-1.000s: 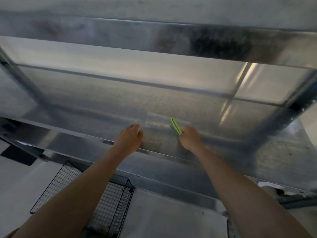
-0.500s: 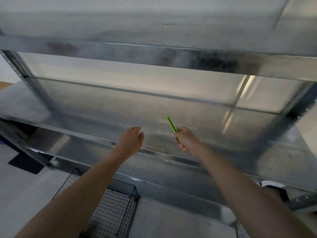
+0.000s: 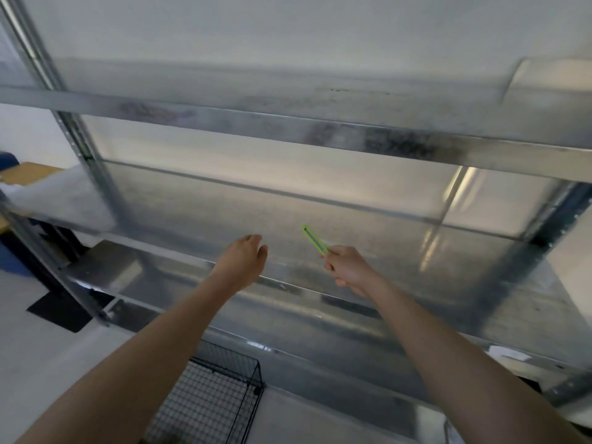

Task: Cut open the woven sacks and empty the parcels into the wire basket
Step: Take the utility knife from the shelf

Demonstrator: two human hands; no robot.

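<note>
My right hand (image 3: 347, 267) grips a slim green utility knife (image 3: 314, 240) that points up and to the left, held above the metal shelf (image 3: 416, 257). My left hand (image 3: 242, 259) hovers over the shelf's front edge with relaxed fingers and holds nothing. A black wire basket (image 3: 221, 395) stands on the floor below my left forearm. No woven sack or parcel is in view.
A galvanised shelving unit fills the view, with an upper beam (image 3: 288, 129) overhead and an upright post (image 3: 77, 149) on the left. A lower shelf level (image 3: 105, 267) sits at the left. A black floor mat (image 3: 61, 312) lies on the pale floor.
Both hands have lifted off the shelf surface and drawn slightly back. The knife has come up with my right hand. The view has tilted upward.
</note>
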